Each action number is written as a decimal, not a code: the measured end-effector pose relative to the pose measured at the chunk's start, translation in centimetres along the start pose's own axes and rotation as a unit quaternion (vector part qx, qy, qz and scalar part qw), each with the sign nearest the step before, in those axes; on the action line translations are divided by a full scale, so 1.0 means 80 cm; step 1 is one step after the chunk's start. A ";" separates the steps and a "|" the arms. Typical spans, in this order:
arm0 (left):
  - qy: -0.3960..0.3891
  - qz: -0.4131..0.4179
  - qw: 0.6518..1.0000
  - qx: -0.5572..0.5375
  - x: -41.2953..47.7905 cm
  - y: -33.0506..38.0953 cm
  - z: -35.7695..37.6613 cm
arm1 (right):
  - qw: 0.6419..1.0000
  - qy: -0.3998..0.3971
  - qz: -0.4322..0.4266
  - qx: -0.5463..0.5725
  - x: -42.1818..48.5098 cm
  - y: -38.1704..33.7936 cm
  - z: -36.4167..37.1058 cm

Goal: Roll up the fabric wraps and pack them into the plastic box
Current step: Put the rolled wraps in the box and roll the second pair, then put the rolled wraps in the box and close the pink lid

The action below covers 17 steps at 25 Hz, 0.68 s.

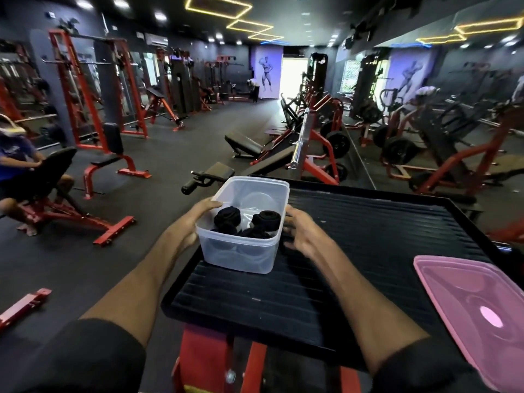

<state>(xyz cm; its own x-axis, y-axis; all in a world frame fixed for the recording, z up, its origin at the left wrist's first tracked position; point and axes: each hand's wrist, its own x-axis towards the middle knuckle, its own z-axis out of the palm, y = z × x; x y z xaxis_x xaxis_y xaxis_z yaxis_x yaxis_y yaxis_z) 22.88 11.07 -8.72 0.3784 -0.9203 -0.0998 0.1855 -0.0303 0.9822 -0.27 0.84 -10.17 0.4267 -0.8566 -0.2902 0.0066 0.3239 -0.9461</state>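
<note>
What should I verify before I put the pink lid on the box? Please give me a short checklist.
1. Rolled wraps lie inside the plastic box: ok.
2. Nothing hangs over the box rim: ok.
3. Box stands fully on the black platform: cannot tell; it is right at the left edge.
4. Left hand holds the box wall: ok.
5. Right hand grips the box: cannot tell, it is blurred.
6. Pink lid lies free at the right, nothing on it: ok.
</note>
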 end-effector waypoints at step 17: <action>-0.087 -0.112 0.983 -0.116 -0.027 -0.049 0.293 | 0.955 0.240 -0.064 0.165 -0.079 -0.039 -0.244</action>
<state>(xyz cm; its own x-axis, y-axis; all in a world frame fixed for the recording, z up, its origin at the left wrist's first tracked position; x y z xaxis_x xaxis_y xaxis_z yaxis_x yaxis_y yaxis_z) 0.08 4.02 -8.63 0.1480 -0.9541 -0.2604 0.4556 -0.1679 0.8742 -20.63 -2.62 -8.24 -0.0590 -0.9572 -0.2832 0.3494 0.2460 -0.9041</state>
